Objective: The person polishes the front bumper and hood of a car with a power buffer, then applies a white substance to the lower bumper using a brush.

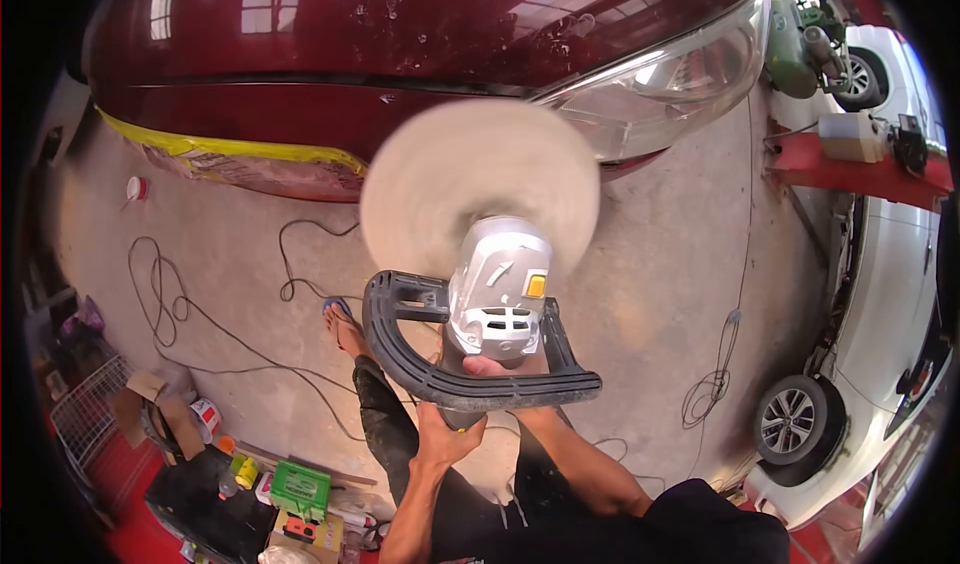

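pad blurred | r hand mostly hidden behind polisher | l hand grips handle

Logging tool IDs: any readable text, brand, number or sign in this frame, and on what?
None readable.
Polisher: no legible brand or number.
Green box and red-and-white can on the floor: printing too small and blurred.
Red car: no badge or plate in view.

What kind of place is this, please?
Probably a car body or detailing workshop. A red car with yellow masking tape on its bumper stands on a concrete floor, a white car is parked nearby, and both hands hold a polishing machine.
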